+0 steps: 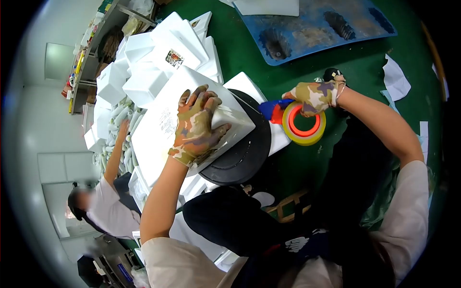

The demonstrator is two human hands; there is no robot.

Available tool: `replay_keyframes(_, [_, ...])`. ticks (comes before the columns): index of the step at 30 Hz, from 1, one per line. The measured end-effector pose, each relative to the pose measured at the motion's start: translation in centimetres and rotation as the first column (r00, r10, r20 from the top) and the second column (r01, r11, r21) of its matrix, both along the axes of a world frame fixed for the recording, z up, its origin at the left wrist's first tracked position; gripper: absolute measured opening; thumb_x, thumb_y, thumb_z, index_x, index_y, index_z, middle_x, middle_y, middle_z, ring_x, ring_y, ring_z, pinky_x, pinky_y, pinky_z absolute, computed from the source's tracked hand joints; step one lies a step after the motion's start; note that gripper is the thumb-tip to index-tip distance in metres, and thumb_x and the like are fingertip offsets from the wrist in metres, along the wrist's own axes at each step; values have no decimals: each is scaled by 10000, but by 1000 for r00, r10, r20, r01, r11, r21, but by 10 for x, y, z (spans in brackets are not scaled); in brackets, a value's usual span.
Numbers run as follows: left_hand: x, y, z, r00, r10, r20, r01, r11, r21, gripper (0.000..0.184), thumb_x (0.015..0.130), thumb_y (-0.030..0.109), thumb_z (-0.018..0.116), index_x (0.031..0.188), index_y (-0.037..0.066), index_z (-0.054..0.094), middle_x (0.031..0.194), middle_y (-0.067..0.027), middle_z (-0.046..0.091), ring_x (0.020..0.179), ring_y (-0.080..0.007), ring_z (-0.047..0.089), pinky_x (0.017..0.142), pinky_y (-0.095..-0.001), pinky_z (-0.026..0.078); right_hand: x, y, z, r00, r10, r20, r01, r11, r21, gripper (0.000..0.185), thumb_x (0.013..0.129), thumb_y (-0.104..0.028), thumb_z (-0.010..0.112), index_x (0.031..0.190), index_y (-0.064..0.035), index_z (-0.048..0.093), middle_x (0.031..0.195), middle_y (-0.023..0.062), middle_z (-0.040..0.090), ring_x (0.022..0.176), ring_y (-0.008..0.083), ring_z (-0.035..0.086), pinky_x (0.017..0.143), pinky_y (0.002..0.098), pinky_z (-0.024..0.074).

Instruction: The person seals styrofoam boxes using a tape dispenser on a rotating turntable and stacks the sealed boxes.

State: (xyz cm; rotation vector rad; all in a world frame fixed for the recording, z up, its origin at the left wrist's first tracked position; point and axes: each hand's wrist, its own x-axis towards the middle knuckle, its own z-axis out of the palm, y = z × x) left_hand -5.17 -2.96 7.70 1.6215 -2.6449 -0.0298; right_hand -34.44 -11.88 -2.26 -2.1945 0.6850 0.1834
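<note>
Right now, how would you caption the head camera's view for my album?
Gloved left hand on a white foam box, right hand gripping a tape dispenser, above a green floor.

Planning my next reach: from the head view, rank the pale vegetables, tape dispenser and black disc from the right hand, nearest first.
1. Tape dispenser, gripped in the right hand.
2. Black disc, left of that hand.
3. Pale vegetables, far off to the left.

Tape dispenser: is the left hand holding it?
No, the right hand grips the tape dispenser, while the left hand lies spread on the white foam box.
</note>
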Motion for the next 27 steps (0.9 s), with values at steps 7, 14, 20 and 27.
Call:
replay_keyframes(7, [-1,1,-2,1000,-8,17,9,1000,-23,477,639,271,761,1038,75,589,1129,-96,553,1241,-338,417,1053,-461,246,32,31,-10,984,99,150,-110,992,66,663,681,-90,562,1327,-2,439,676,137,568,626,267,590,553,328,463])
replay_keyframes(14, [3,-7,-7,996,91,20,-90,994,-66,397,674,239,723,1013,65,610,1115,-138,567,1194,-344,443,1042,-437,272,82,34,-46,955,23,295,15,992,-126,652,668,-110,597,1295,-5,455,758,186,613,715,336,621,625,370,494])
replay_keyframes(20, [3,-19,-7,980,193,50,-189,979,-70,295,724,198,667,986,68,628,1065,-149,577,1072,-354,484,1008,-415,315,97,59,-61,930,-208,302,247,964,-96,718,643,-100,637,1325,-13,429,757,185,613,754,343,632,651,370,503])
replay_keyframes(27, [1,-13,-11,998,33,-45,-45,951,-305,230,739,89,614,962,34,611,1035,-156,587,1033,-359,519,1000,-429,327,121,164,-52,985,24,171,11,980,-201,269,743,-222,578,981,-97,570,745,101,633,734,279,660,635,386,492])
